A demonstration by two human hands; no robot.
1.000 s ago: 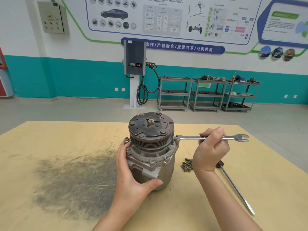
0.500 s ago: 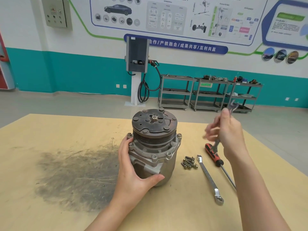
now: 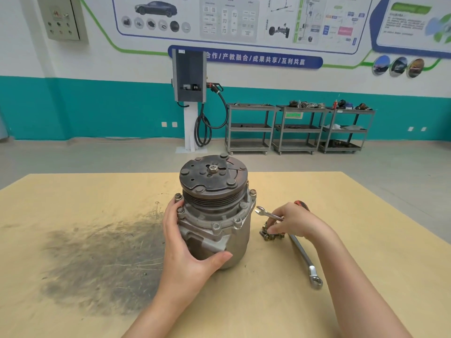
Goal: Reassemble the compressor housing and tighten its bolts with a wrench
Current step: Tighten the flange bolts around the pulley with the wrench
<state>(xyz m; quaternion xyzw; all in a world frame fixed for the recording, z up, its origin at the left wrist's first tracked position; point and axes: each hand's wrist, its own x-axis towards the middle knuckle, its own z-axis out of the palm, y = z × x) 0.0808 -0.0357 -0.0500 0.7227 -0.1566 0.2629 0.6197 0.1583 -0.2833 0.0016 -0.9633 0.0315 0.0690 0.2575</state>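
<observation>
The grey compressor (image 3: 217, 223) stands upright on the table with its rusty pulley plate on top and bolts around its flange. My left hand (image 3: 185, 250) grips its left side, thumb across the front. To its right, my right hand (image 3: 292, 223) is low over a small pile of loose bolts (image 3: 269, 236). That hand holds a short open-end wrench (image 3: 264, 213) whose jaw points at the compressor. Its fingertips touch the bolts. A longer wrench (image 3: 305, 259) lies on the table under that wrist, ring end nearest me.
A red-and-black screwdriver handle (image 3: 301, 204) shows just behind my right hand. The yellow tabletop (image 3: 366, 240) has a dark greasy smear (image 3: 97, 262) on the left. Grey shelf carts and a charging post stand far off by the wall.
My right hand took the wrench off the compressor's flange, swung up to the right, then came down onto the bolt pile. My left hand kept its grip on the compressor.
</observation>
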